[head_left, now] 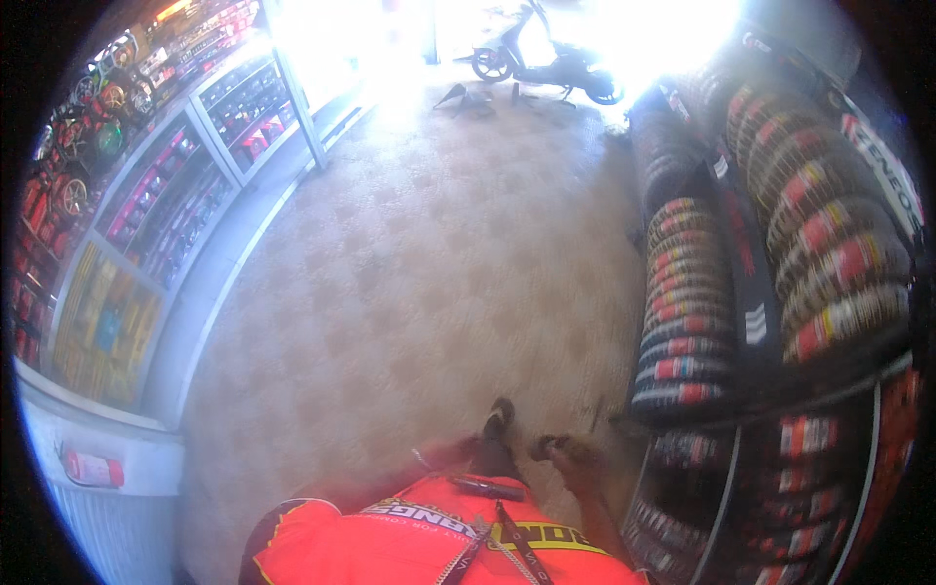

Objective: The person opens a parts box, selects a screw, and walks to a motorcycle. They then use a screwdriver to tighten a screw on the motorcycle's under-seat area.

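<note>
At the bottom middle I look down on my bright orange shirt [351,541] with dark straps hanging over it. My left hand [453,450] is a blur beside my dark-clad leg, just above the shirt. My right hand [575,456] hangs at my right side near the tyre rack, also smeared. For both hands I cannot make out the fingers or anything held. A dark shoe [499,419] shows on the tiled floor.
Glass display cases [146,195] line the left, with wheel rims [73,195] above and a fire extinguisher [93,468] on a white counter. Stacked tyres [682,302] fill racks along the right. A scooter [546,73] stands at the bright doorway ahead.
</note>
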Available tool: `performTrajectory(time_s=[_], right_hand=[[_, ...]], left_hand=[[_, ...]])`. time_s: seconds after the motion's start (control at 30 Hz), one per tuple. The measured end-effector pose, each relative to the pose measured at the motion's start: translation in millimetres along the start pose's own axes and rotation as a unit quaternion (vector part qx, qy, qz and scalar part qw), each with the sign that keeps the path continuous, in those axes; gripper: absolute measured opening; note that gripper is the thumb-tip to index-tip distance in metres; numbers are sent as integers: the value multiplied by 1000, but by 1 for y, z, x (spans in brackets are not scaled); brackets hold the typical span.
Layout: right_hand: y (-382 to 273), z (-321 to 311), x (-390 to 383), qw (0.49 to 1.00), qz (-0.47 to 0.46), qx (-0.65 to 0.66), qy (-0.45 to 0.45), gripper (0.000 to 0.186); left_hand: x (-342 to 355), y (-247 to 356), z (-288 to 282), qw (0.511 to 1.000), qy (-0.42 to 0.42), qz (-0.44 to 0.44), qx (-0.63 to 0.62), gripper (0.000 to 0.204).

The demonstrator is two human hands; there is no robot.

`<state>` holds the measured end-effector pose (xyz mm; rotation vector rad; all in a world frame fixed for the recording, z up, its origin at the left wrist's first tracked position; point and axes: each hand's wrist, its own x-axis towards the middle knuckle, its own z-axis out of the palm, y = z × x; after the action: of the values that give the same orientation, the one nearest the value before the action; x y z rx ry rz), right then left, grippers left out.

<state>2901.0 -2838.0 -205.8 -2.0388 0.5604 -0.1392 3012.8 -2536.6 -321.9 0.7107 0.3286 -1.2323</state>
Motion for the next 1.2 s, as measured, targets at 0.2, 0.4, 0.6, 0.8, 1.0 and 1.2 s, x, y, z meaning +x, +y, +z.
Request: performTrajectory(time_s=[0.2, 0.4, 0.6, 0.8, 1.0, 1.2], right_hand=[[-39, -7, 261, 985, -148, -82, -24, 35], [-51, -21, 487, 994, -109, 5, 1, 35], [-3, -54, 655, 992, 107, -60, 35, 36], [46, -88, 764, 944, 276, -68, 170, 41], [65, -110, 894, 904, 327, -222, 163, 61], [98, -119, 1138, 938, 291, -150, 113, 57]], left_hand=[[135, 164, 18, 965, 92, 110, 219, 26], [242, 331, 87, 980, 181, 61, 64, 24], [407, 481, 67, 933, 142, 58, 325, 22], [532, 633, 86, 885, 36, 178, 428, 23], [636, 780, 110, 960, 187, -26, 207, 23], [752, 903, 129, 956, 278, -12, 88, 22]])
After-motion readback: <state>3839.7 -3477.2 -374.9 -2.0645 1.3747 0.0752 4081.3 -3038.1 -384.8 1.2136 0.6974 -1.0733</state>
